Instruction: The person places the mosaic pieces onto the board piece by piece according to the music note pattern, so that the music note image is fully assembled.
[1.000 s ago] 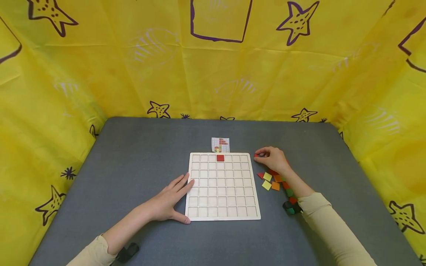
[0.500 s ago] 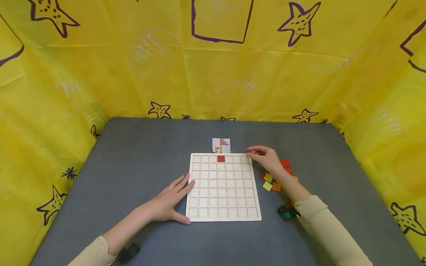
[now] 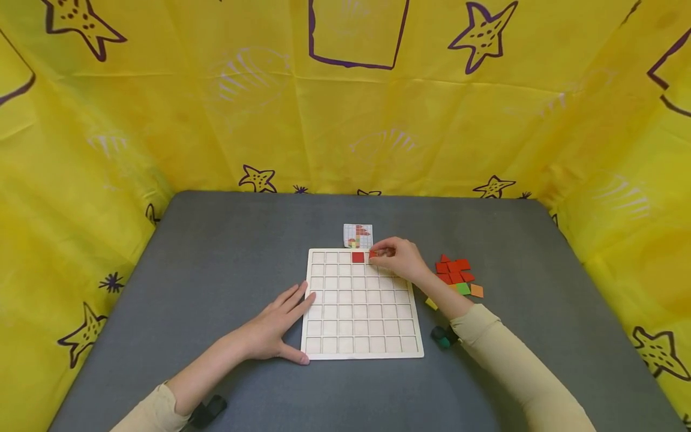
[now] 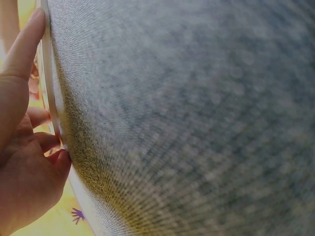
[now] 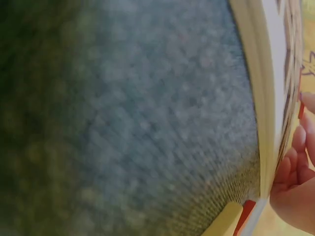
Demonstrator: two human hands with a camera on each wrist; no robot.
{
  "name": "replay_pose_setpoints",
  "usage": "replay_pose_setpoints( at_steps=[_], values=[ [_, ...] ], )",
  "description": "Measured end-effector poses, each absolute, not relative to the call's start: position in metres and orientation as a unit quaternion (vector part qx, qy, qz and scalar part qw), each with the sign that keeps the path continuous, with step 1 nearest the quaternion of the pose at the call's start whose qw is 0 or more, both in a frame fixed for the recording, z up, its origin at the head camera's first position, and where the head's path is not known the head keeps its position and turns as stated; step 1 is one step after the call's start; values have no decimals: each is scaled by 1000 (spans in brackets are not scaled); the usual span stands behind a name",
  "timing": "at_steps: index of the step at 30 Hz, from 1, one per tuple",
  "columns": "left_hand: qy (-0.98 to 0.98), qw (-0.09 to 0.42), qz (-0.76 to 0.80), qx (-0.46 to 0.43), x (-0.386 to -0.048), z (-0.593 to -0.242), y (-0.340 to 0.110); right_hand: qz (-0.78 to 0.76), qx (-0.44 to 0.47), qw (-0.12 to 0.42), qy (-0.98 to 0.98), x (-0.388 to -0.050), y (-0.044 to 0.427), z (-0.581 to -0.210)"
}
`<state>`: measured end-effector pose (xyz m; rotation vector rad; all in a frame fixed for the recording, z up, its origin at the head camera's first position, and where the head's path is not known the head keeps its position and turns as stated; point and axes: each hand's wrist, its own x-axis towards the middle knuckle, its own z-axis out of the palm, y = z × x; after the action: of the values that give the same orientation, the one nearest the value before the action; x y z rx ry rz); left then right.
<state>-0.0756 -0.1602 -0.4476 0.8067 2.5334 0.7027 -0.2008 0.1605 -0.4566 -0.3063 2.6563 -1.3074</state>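
A pale grid board (image 3: 360, 312) lies on the dark grey table. One red square tile (image 3: 358, 257) sits in its top row. Just to the right of that square, my right hand (image 3: 398, 259) pinches a small red tile (image 3: 372, 254) over the same row; its exact shape is mostly covered by the fingers. In the right wrist view the edge of the held red tile (image 5: 301, 110) shows between thumb and finger. My left hand (image 3: 270, 329) rests along the board's left edge, fingers extended and thumb at the lower left corner, touching the rim.
A small printed card (image 3: 358, 234) with a coloured grid picture touches the board's top edge. Right of the board lies a group of red tiles (image 3: 454, 267), with green (image 3: 463, 289), orange (image 3: 477, 291) and yellow (image 3: 432, 303) ones partly under the right forearm. Yellow patterned cloth (image 3: 345, 120) surrounds the table.
My right hand has carried the red tile leftward from beside the board's upper right corner to the top row, next to the red square. The left hand has stayed in place.
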Motion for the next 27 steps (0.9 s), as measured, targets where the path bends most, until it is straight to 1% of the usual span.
replay_pose_setpoints(
  at_steps=[6, 14, 20, 23, 27],
  values=[
    [904, 196, 249, 287, -75, -449, -161, -397, -127, 71, 906, -201, 154, -460],
    [904, 196, 248, 288, -76, -450, -161, -385, -109, 61, 914, -201, 156, -460],
    [905, 193, 249, 287, -75, -450, -161, -381, -117, 63, 915, -201, 156, -458],
    [905, 193, 250, 286, -76, -449, -161, -410, -95, 72, 904, -201, 161, -456],
    [904, 196, 251, 286, -76, -448, -161, -494, -37, 94, 864, -201, 176, -452]
  ],
)
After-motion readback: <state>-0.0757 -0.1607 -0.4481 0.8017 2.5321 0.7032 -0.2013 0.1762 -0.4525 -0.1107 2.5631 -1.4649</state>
